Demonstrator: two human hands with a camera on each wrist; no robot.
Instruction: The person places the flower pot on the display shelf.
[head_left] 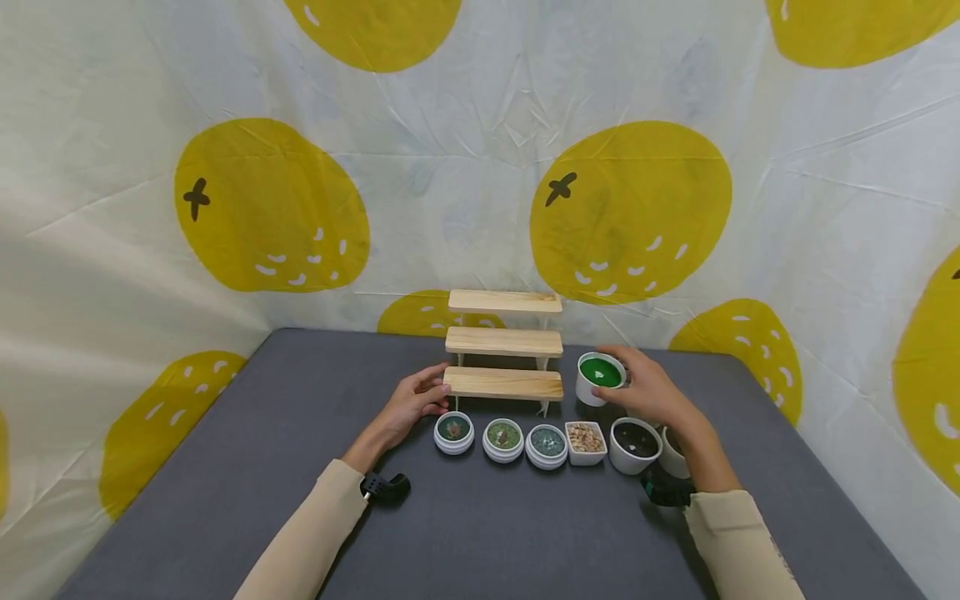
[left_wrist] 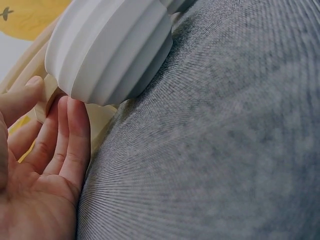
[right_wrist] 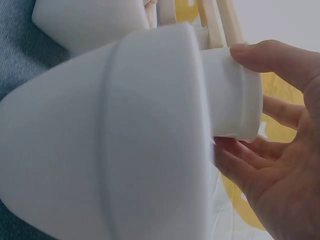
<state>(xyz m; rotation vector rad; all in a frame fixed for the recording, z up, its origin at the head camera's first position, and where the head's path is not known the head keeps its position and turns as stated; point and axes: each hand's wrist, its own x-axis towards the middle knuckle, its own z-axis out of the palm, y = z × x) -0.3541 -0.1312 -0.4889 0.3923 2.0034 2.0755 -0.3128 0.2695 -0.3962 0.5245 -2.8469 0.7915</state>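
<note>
A three-step wooden display stand (head_left: 504, 384) is at the far middle of the table. My left hand (head_left: 408, 407) grips the left end of its lowest board. In the left wrist view, the thumb lies on the board end (left_wrist: 47, 97) with the fingers beneath, and a ribbed white pot (left_wrist: 110, 50) partly covers the stand. Right of the stand, my right hand (head_left: 651, 387) holds a white cup (head_left: 589, 392) with a green filling, thumb and fingers spread around its rim. The right wrist view shows the held cup (right_wrist: 227, 95) partly hidden behind a large white pot (right_wrist: 150, 140).
In front of the stand sits a row of white pots: a round one (head_left: 453, 447), two ribbed ones, a square one with pebbly contents (head_left: 587, 458), and a dark-filled one (head_left: 626, 462). Another pot (head_left: 672, 462) is partly behind my right wrist. A fruit-printed cloth (head_left: 450, 183) hangs behind the table.
</note>
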